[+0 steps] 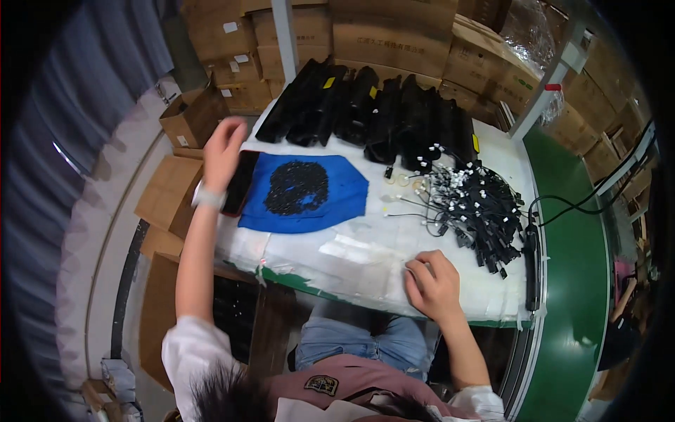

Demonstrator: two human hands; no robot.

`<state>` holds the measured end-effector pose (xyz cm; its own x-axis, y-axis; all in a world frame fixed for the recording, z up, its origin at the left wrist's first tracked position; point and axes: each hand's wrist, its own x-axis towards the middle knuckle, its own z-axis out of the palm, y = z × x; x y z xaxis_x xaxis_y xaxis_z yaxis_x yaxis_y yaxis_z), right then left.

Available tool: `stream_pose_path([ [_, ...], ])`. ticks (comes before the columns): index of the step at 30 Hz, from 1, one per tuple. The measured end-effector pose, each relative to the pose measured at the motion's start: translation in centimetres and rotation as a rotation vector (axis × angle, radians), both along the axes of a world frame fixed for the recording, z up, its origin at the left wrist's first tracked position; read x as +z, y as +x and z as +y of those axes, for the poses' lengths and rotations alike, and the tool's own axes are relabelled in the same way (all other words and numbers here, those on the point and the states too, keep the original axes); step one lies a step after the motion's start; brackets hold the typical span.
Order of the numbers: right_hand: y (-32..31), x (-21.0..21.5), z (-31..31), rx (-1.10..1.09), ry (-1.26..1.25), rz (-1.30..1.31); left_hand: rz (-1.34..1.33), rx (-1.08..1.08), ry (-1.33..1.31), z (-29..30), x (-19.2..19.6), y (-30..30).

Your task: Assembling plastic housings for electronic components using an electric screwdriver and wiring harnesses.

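My left hand (223,149) is raised at the table's left edge, beside a dark flat object with a reddish rim (241,184). Its fingers are bent and blurred, so I cannot see whether they grip anything. To its right, a heap of small black pieces (299,188) lies on a blue cloth (346,193). My right hand (434,285) rests near the front edge of the white-covered table (337,264), fingers curled in; anything inside them is hidden. Beyond it is a tangled pile of black cables with white connectors (485,211).
Several long black molded parts (355,109) line the back of the table. Thin beige rings (402,181) lie by the cables. A black stick-shaped tool (532,271) with a cord hangs at the right edge. Cardboard boxes (394,35) stand behind; an open carton (193,112) stands left.
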<state>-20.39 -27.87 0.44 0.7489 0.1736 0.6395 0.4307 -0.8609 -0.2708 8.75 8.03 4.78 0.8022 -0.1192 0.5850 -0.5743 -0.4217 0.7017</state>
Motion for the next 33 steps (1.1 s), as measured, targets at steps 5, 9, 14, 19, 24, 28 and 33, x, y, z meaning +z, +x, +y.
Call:
stream_pose_path([
  [5,-0.7,-0.7,-1.7,-0.062,0.151,0.01,0.217,0.281,0.678,-12.2,4.4,12.8],
  [9,-0.7,-0.8,-2.4,0.042,0.138,0.067,0.401,0.244,0.943,-14.6,3.3,18.1],
  [14,-1.1,-0.8,-2.4,0.089,0.068,0.097,0.612,0.26,0.698,-14.4,4.0,20.1],
  [19,-1.5,-0.9,-2.7,0.075,0.052,0.087,0.348,0.101,0.353,-14.0,4.4,15.7],
  [24,-1.2,-0.5,-3.5,-0.035,0.176,-0.097,0.356,-0.36,0.154,-13.5,5.6,-1.5],
  [28,-2.1,0.1,-3.6,-0.066,0.375,-0.398,0.113,-0.584,0.52,-13.1,4.7,-11.2],
  [33,-5.5,0.0,-2.9,-0.195,0.38,-0.423,0.015,-0.684,0.638,-17.1,0.3,-17.0],
])
